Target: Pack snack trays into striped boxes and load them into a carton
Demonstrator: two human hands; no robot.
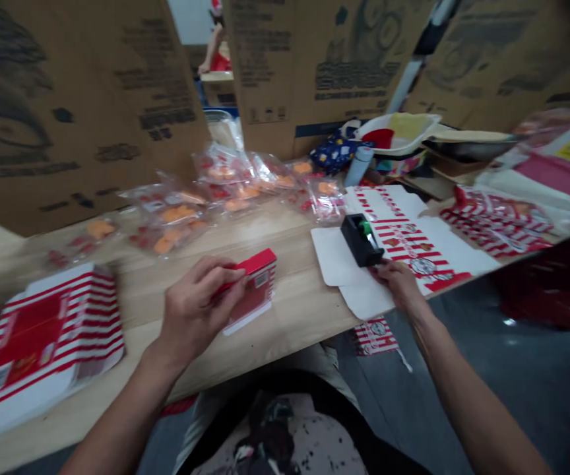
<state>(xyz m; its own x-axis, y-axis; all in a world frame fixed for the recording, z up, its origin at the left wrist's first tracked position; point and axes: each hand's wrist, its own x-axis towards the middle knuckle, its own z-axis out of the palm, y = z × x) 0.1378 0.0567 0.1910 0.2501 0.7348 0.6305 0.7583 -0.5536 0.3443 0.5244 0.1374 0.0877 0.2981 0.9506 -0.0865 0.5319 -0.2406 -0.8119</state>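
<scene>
My left hand (200, 305) grips a red-and-white carton (256, 289) standing on the wooden table (295, 310), its fingers across the carton's red end. My right hand (398, 284) is shut on the near edge of a flat red-striped carton blank (404, 245). Its fingertips sit just below a black tape dispenser (361, 239), which lies on the blank. At the left, a stack of flat striped carton blanks (52, 346) lies near the table's front edge. Clear bags of orange snacks (176, 218) are spread across the table's far side.
Printed cardboard panels (87, 112) stand along the back of the table. At the far right are a white tray (398, 132) and more striped blanks (497, 223). A person (214, 49) is visible through a gap between panels. The floor (522, 369) lies beyond the table's right edge.
</scene>
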